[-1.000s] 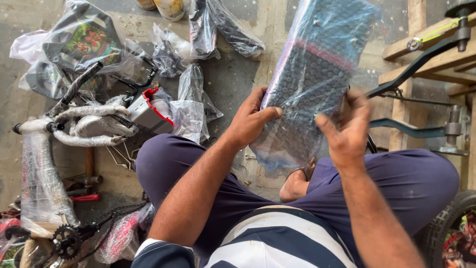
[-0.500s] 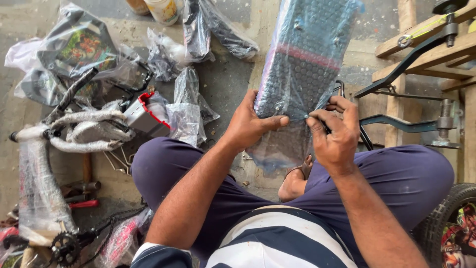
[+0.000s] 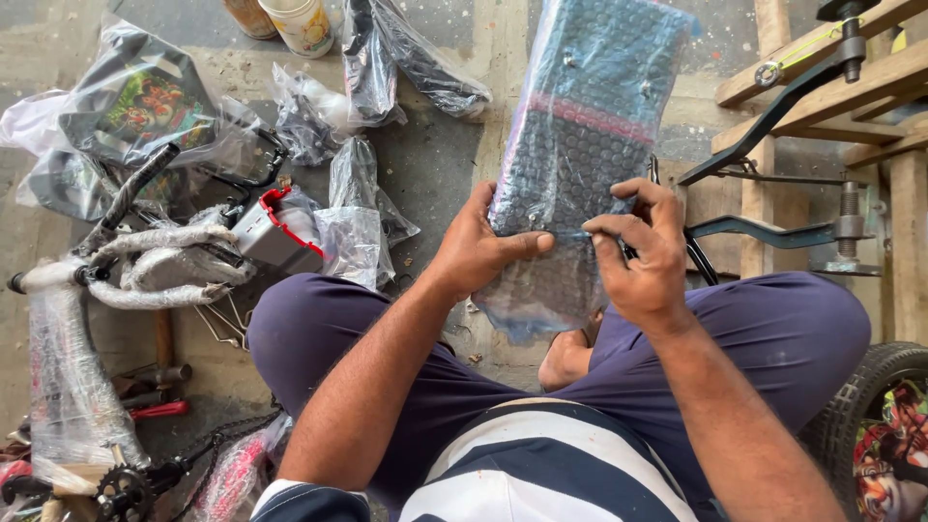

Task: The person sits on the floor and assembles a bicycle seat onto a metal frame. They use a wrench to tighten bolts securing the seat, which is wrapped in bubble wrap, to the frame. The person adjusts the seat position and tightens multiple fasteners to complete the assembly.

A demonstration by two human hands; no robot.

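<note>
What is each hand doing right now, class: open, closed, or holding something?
Left hand: closed on the bubble-wrapped dark panel, gripping its left edge.
Right hand: fingers pinching the wrap on the same panel's right side.

Centre frame: bubble-wrapped black panel [image 3: 580,145] gripped by left hand [image 3: 478,249], pinched by right hand [image 3: 646,253] | left: wrapped bicycle frame [image 3: 155,256] | lower right: tyre [image 3: 875,406]

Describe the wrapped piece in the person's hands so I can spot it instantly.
Start at the crossed legs in purple trousers. Above the knees, the left hand and right hand hold a flat dark panel in bubble wrap. Unlike the clear-bagged parts lying around, it has a pink band across it.
</note>
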